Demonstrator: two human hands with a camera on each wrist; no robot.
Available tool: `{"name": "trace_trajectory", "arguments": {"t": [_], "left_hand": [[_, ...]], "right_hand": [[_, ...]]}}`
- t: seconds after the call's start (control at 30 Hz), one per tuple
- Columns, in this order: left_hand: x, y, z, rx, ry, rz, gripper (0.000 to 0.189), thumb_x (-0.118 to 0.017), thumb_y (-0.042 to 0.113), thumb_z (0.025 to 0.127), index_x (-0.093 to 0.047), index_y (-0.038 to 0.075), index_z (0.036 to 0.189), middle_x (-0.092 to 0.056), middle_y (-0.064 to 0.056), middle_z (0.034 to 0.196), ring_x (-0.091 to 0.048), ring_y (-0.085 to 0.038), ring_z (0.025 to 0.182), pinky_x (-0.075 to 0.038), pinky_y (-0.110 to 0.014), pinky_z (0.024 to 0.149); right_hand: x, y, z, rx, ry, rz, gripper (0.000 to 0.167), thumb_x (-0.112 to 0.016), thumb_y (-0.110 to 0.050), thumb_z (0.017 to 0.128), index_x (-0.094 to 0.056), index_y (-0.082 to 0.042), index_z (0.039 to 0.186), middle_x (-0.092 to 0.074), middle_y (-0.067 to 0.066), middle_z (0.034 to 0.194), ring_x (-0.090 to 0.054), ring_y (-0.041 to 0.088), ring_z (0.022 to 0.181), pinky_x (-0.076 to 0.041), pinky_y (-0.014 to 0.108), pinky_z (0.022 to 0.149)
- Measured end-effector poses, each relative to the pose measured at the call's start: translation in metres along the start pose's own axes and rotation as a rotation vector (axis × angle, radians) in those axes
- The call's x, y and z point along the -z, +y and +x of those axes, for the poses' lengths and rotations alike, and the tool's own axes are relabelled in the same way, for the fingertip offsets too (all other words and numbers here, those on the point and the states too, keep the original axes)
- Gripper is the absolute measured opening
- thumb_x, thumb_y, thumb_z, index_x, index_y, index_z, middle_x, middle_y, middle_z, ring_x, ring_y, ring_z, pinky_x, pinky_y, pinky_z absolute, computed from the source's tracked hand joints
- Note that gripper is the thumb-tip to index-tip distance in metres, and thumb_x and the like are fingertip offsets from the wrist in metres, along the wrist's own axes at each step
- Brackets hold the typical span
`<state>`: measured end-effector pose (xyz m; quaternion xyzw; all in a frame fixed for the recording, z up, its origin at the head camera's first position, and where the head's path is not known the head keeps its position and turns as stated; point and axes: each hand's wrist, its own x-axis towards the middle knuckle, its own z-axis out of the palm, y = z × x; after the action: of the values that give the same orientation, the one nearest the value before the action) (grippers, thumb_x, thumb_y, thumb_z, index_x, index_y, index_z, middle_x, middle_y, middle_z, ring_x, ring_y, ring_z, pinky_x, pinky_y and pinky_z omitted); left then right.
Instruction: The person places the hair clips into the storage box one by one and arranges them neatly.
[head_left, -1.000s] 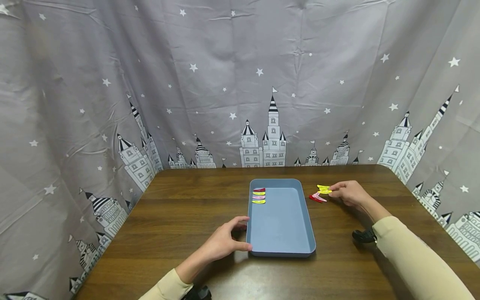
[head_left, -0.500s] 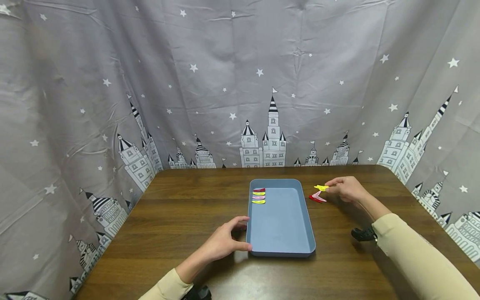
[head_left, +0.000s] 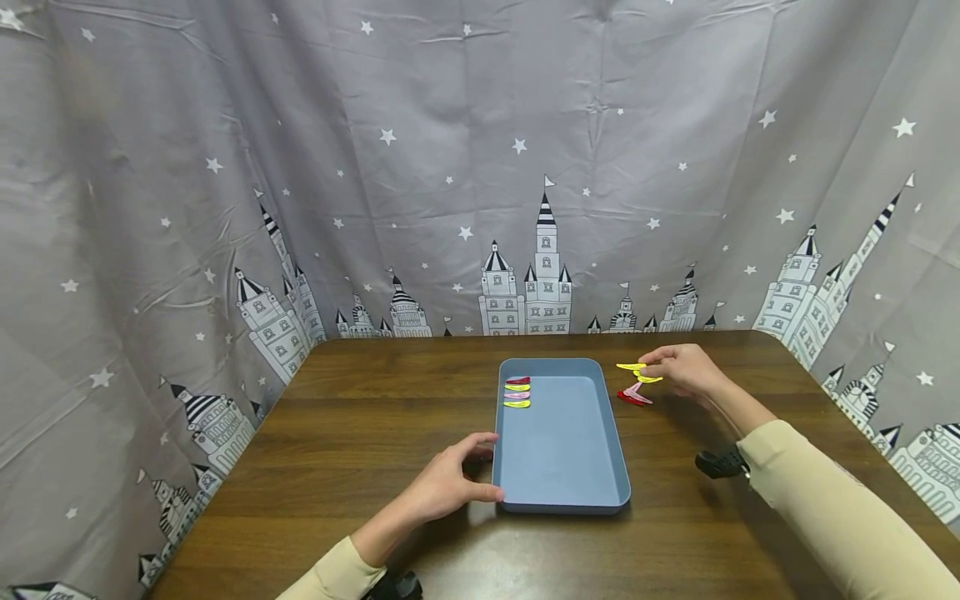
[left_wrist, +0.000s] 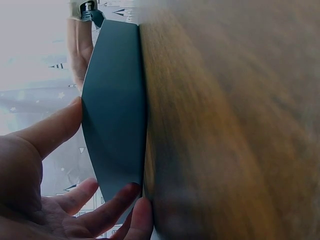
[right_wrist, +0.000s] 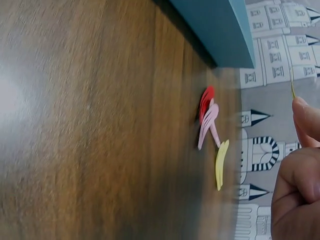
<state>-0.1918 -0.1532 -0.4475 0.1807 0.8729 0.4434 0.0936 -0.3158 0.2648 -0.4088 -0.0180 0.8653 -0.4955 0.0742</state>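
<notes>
My right hand (head_left: pixel 681 368) pinches a yellow snap hair clip (head_left: pixel 627 367) by one end, raised above the table beyond the tray's right side. Seen edge-on, that clip (right_wrist: pixel 293 82) juts from the fingertips in the right wrist view. Below it on the wood lie another yellow hair clip (right_wrist: pixel 221 166), pink clips (right_wrist: pixel 208 122) and red clips (right_wrist: pixel 205 101), partly overlapping. My left hand (head_left: pixel 444 482) touches the left side of a blue-grey tray (head_left: pixel 619 450), thumb at the rim and fingers spread along the outer wall (left_wrist: pixel 114 110). Inside, a column of red, yellow and pink clips (head_left: pixel 517 395) lines the upper left.
The brown wooden table (head_left: pixel 390 392) carries the tray near its middle. A grey curtain (head_left: pixel 420 208) printed with castles and stars hangs behind the table's far edge. Black wrist devices (head_left: pixel 720 463) sit at both sleeves.
My right hand has moved left and up from the clip pile, lifting one yellow hair clip away from the other. The left hand and tray stay in place.
</notes>
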Motion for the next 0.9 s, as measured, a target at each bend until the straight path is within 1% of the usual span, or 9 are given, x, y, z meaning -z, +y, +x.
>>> {"name": "trace_trajectory", "arguments": {"t": [0.07,0.17,0.2,0.33,0.43,0.5,0.57,0.67,0.9], "left_hand": [[0.0,0.0,0.0,-0.001,-0.001,-0.002,0.08,-0.089,0.03,0.076,-0.051,0.011,0.143,-0.067,-0.011,0.129,-0.058,-0.031,0.125,-0.04,-0.055,0.105],[0.0,0.0,0.0,-0.003,-0.003,-0.003,0.08,-0.089,0.03,0.076,-0.051,0.011,0.144,-0.067,-0.012,0.129,-0.058,-0.031,0.125,-0.04,-0.055,0.105],[0.0,0.0,0.0,-0.004,-0.004,-0.003,0.08,-0.089,0.03,0.076,-0.051,0.01,0.143,-0.066,-0.012,0.13,-0.059,-0.031,0.125,-0.04,-0.056,0.105],[0.0,-0.001,-0.001,-0.006,-0.006,-0.002,0.079,-0.089,0.03,0.076,-0.051,0.01,0.143,-0.066,-0.012,0.13,-0.059,-0.031,0.125,-0.04,-0.056,0.105],[0.0,-0.001,0.0,-0.005,-0.006,-0.003,0.079,-0.089,0.03,0.076,-0.051,0.01,0.143,-0.066,-0.012,0.13,-0.058,-0.031,0.126,-0.04,-0.056,0.105],[0.0,-0.001,0.0,-0.004,-0.005,-0.003,0.079,-0.089,0.03,0.076,-0.051,0.01,0.143,-0.066,-0.012,0.131,-0.058,-0.031,0.126,-0.039,-0.056,0.106],[0.0,-0.001,0.0,-0.001,-0.006,-0.004,0.079,-0.089,0.03,0.076,-0.051,0.01,0.144,-0.066,-0.012,0.131,-0.058,-0.031,0.126,-0.039,-0.057,0.106],[0.001,0.0,-0.001,0.003,-0.008,-0.012,0.079,-0.088,0.03,0.077,-0.051,0.01,0.144,-0.066,-0.012,0.132,-0.058,-0.032,0.127,-0.039,-0.058,0.107],[0.001,0.002,-0.001,0.002,-0.007,-0.011,0.079,-0.088,0.03,0.077,-0.051,0.01,0.144,-0.066,-0.012,0.132,-0.058,-0.032,0.127,-0.038,-0.058,0.107]], "right_hand": [[-0.002,-0.004,-0.001,0.006,-0.006,0.005,0.038,-0.073,-0.018,0.091,-0.067,0.004,0.122,-0.054,-0.003,0.07,-0.027,0.007,0.042,-0.028,0.024,0.041],[-0.005,-0.009,0.0,0.003,-0.004,0.011,0.039,-0.074,-0.017,0.089,-0.067,0.004,0.121,-0.044,-0.007,0.06,-0.027,0.007,0.043,-0.027,0.024,0.042],[-0.006,-0.011,0.0,0.007,-0.005,0.007,0.039,-0.074,-0.017,0.089,-0.067,0.005,0.121,-0.042,-0.008,0.06,-0.027,0.007,0.044,-0.027,0.024,0.043],[-0.011,-0.017,0.002,0.033,0.005,-0.006,0.036,-0.074,-0.014,0.088,-0.068,0.007,0.118,-0.049,-0.006,0.069,-0.036,0.006,0.053,-0.033,0.023,0.049],[-0.014,-0.021,0.002,0.043,0.005,-0.017,0.034,-0.074,-0.013,0.089,-0.069,0.006,0.117,-0.054,-0.001,0.08,-0.036,0.006,0.054,-0.033,0.022,0.049],[-0.015,-0.024,0.002,0.034,0.002,-0.02,0.035,-0.075,-0.014,0.088,-0.07,0.005,0.117,-0.052,-0.001,0.077,-0.034,0.006,0.051,-0.031,0.023,0.047],[-0.016,-0.026,0.002,0.027,-0.004,-0.02,0.035,-0.075,-0.016,0.088,-0.07,0.003,0.117,-0.047,-0.003,0.069,-0.031,0.008,0.047,-0.029,0.024,0.045],[-0.017,-0.029,0.002,0.029,-0.011,-0.018,0.036,-0.075,-0.017,0.088,-0.07,0.003,0.117,-0.041,-0.006,0.062,-0.031,0.008,0.047,-0.029,0.024,0.045],[-0.023,-0.037,0.001,0.057,-0.01,-0.014,0.036,-0.076,-0.017,0.087,-0.07,0.004,0.116,-0.045,-0.007,0.064,-0.031,0.005,0.047,-0.029,0.023,0.045]]}}
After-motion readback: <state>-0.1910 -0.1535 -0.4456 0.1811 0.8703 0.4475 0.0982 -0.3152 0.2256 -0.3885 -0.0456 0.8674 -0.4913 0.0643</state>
